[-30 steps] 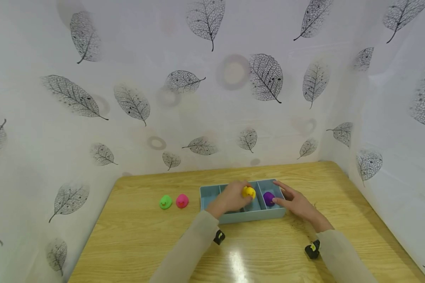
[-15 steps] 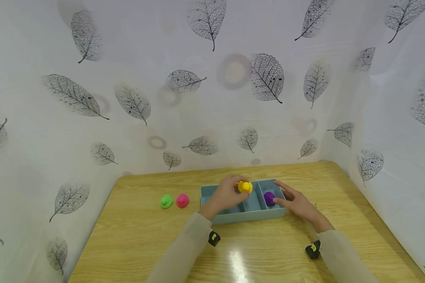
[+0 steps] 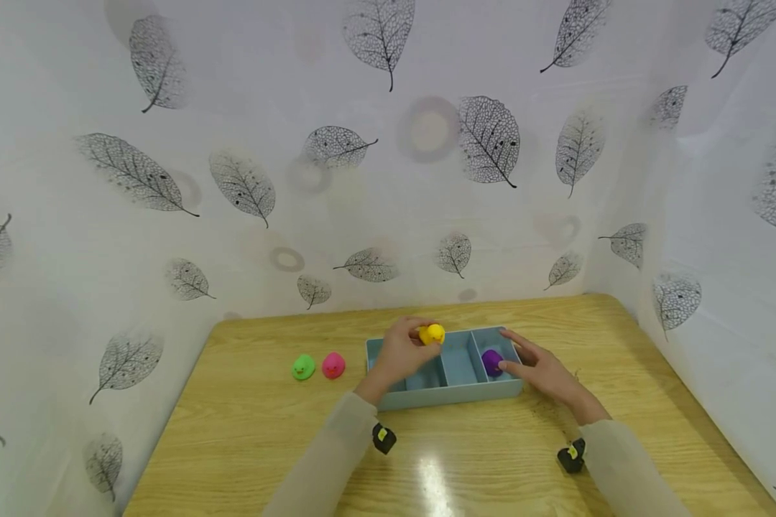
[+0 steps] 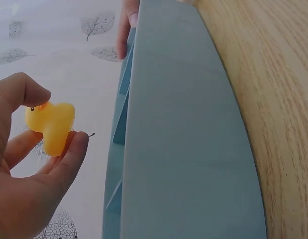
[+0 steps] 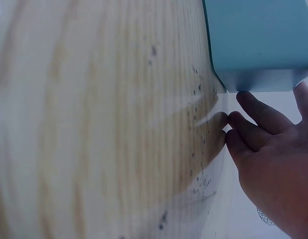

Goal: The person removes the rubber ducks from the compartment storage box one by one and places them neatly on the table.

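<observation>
Between the thumb and fingers of my left hand [image 3: 397,353] is a small yellow rubber duck [image 3: 432,334], held above the light-blue divided box [image 3: 455,396]. In the left wrist view the duck [image 4: 53,127] is pinched clear of the box wall. My right hand [image 3: 546,370] holds the right end of the box, its thumb over the rim close to a purple rubber duck [image 3: 491,362] in the rightmost compartment. Whether thumb and purple duck touch, I cannot tell. Fingertips of the right hand [image 5: 273,149] lie against the outside of the end wall in the right wrist view.
A green rubber duck [image 3: 303,367] and a pink rubber duck [image 3: 333,365] sit on the wooden table [image 3: 252,431], left of the box. Leaf-patterned white sheeting [image 3: 362,215] stands behind and along both sides of the table.
My left hand has raised the yellow duck out of the compartment beside the purple one and carried it leftward over the box. My right hand has stayed put.
</observation>
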{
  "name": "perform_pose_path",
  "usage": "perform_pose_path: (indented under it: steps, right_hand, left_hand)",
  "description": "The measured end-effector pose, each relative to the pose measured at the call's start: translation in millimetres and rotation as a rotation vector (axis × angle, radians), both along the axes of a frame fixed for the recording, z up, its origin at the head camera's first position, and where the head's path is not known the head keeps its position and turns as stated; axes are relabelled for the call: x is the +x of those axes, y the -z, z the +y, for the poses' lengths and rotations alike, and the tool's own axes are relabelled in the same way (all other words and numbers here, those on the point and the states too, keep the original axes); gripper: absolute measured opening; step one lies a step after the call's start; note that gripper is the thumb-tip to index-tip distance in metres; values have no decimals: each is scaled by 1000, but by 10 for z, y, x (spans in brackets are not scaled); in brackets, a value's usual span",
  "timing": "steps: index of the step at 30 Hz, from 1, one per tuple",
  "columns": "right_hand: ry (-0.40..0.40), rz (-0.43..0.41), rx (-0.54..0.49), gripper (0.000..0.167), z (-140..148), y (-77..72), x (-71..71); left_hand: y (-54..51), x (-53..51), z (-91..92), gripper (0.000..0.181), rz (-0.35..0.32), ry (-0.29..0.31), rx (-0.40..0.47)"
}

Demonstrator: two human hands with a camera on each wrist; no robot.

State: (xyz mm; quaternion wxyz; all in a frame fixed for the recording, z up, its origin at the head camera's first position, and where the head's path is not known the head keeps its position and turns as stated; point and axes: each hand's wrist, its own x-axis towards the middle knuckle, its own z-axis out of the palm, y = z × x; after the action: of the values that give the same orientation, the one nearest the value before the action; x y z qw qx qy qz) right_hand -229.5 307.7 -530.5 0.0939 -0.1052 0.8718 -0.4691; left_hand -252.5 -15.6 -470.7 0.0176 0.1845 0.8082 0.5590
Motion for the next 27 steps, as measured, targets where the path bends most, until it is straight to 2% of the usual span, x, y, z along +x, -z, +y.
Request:
perform_pose_path:
  steps: [4,11,19,27]
  right_hand:
    - [-2,-2,2,77,4,11,-3]
    - [9,-14,10,79,4,14,-9]
    - [7,-22,-3,79,2,8,-4]
    - [0,-21,-11,79,1,6,1]
  left_hand:
    - [12,-15,-52,41,-28,-29,58]
    - [106,-84,-173,39,-17,-59,126]
    - [149,-78,-339,38,-56,-100,75]
    - [61,-47,-526,35,-75,-157,76]
